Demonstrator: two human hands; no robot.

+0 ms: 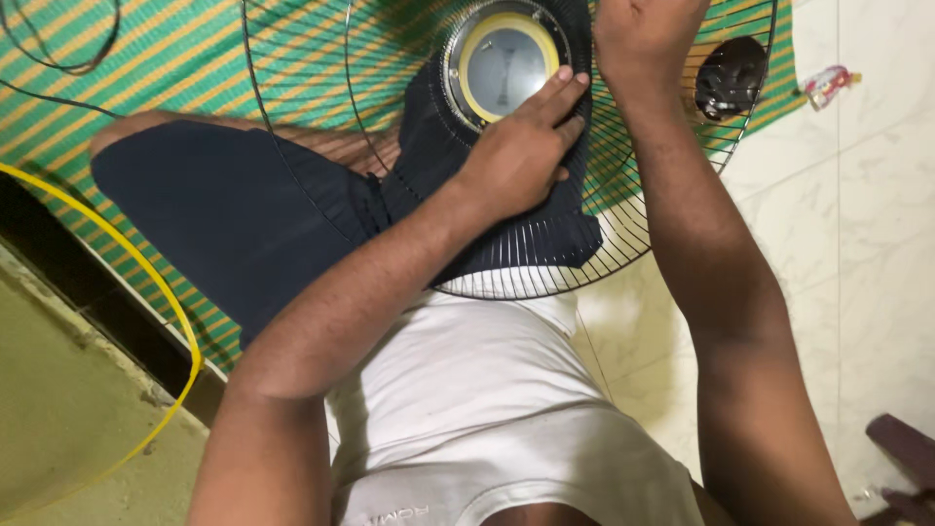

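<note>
A round black wire fan guard [292, 146] lies across my lap, with a grey disc ringed in yellow [504, 63] at its hub. My left hand [521, 146] presses flat on the guard's wires just below and right of that disc, fingers together and pointing toward it. My right hand [643, 34] rests on the guard's far part at the top edge of the view, fingers curled over the wires; its fingertips are cut off. I sit in dark shorts [224, 209] and a white shirt [467, 390].
A green and yellow striped mat [146, 58] lies under my legs, beside a white marble floor [857, 224]. A black round part [730, 76] sits beyond the guard. A small wrapper [828, 85], black cables [58, 58] and a yellow hoop [146, 273] lie around.
</note>
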